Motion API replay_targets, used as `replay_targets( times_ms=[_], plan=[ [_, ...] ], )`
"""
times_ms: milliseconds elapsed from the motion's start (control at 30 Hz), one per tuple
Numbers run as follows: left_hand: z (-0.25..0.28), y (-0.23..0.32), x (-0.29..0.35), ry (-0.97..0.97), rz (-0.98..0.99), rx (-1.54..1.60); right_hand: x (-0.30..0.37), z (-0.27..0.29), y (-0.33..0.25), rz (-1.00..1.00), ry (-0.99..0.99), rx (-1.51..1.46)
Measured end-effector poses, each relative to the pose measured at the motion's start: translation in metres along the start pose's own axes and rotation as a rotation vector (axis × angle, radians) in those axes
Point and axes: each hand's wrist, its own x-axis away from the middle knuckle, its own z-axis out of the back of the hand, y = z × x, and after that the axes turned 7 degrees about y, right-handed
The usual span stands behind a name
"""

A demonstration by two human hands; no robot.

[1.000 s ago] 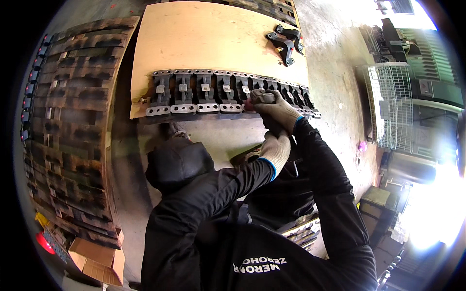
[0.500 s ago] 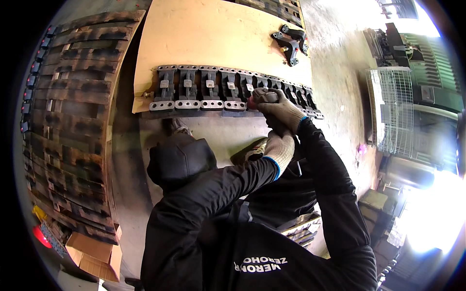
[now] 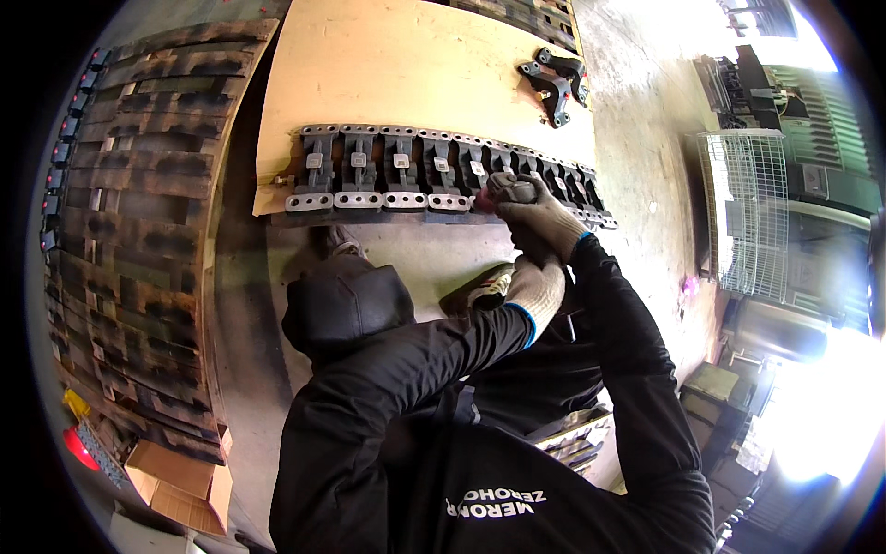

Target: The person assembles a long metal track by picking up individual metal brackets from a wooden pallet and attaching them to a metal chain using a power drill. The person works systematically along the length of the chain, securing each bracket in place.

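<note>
A row of several black metal castings [image 3: 401,161] with bright, drilled end faces lies along the near edge of a tan board. Over the near ends, right of the row's middle, is a dark hand-held power tool [image 3: 513,187] with a reddish front. My right hand [image 3: 543,222], in a pale work glove, is closed around its body. Nearer to me, my left hand [image 3: 540,286], also gloved, is closed on the tool's lower part; the fingers are partly hidden. The reddish front sits against or just above a casting's end; contact cannot be made out.
The tan board [image 3: 388,65] bears loose black brackets [image 3: 556,88] at its far right. Left stands a slatted wooden pallet stack [image 3: 148,203]. A cardboard box [image 3: 180,485] is at the lower left, a wire mesh cage [image 3: 746,208] at the right. My shoe [image 3: 489,291] is under the board's near side.
Both hands and the tool have shifted slightly right and toward me along the row. The grip looks the same, and the castings stay in place.
</note>
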Motion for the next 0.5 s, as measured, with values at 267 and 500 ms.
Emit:
replay_targets(
  times_ms=[267, 500],
  plan=[
    [0.0, 0.005, 0.003, -0.015, 0.012, -0.038, -0.004, 0.003, 0.002, 0.016, 0.048, -0.014],
    [0.003, 0.011, 0.008, -0.049, 0.021, -0.039, -0.006, 0.004, 0.013, -0.004, 0.118, -0.088]
  ],
)
